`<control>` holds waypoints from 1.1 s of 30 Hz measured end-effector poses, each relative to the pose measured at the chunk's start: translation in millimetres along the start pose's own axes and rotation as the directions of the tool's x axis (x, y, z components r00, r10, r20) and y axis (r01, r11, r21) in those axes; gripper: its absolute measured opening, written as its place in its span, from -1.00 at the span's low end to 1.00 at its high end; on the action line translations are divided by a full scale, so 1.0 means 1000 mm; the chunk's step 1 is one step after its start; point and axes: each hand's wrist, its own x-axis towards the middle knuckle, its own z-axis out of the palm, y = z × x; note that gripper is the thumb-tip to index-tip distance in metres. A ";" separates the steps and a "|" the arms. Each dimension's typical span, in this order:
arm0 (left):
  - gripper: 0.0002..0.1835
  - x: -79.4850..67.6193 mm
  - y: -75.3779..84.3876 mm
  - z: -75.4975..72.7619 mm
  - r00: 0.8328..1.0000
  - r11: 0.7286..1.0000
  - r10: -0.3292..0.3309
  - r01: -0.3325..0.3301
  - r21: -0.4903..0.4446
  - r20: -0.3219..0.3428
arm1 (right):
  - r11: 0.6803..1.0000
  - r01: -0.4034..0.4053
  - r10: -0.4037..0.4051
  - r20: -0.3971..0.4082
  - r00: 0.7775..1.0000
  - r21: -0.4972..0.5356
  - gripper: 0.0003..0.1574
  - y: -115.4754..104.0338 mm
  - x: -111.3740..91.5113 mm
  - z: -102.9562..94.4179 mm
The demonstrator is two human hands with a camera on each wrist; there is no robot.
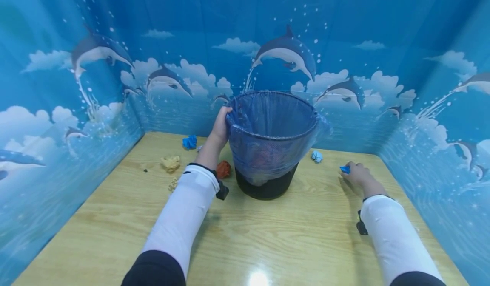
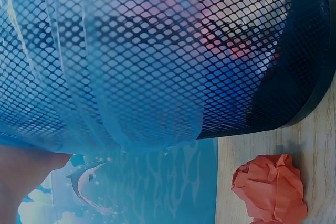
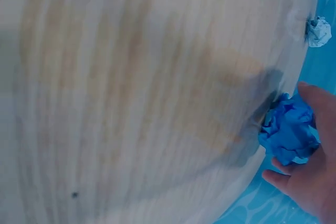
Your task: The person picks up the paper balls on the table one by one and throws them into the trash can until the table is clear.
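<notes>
A black mesh wastebasket (image 1: pixel 264 189), lined with a translucent blue plastic bag (image 1: pixel 264 158), leans slightly on the wooden table. My left hand (image 1: pixel 220 126) grips its rim on the left side, over the bag. Through the mesh in the left wrist view, crumpled paper (image 2: pixel 231 77) shows inside. Over at the right, my right hand (image 1: pixel 360 176) holds a crumpled blue paper ball (image 3: pixel 289 129) between thumb and fingers, close to the table top. A light blue paper ball (image 1: pixel 316 156) lies between the basket and that hand.
Left of the basket lie a red-orange paper ball (image 1: pixel 223 169), a yellow one (image 1: pixel 170 163), a blue one (image 1: pixel 189 142) and a small beige piece (image 1: pixel 173 185). A curtain printed with dolphins (image 1: pixel 287 56) walls the table (image 1: pixel 291 235) at the back and sides.
</notes>
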 end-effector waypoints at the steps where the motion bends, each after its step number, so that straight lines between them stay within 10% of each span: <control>1: -0.74 0.000 0.000 0.000 1.000 1.000 0.000 0.000 -0.002 0.003 | 1.000 0.002 -0.002 -0.003 1.000 -0.001 -0.26 0.000 0.000 0.001; 33: -0.72 -0.001 0.000 -0.001 1.000 1.000 -0.018 0.018 -0.012 -0.009 | 0.992 0.129 -0.130 -0.168 0.977 -0.018 -0.53 0.007 -0.002 0.006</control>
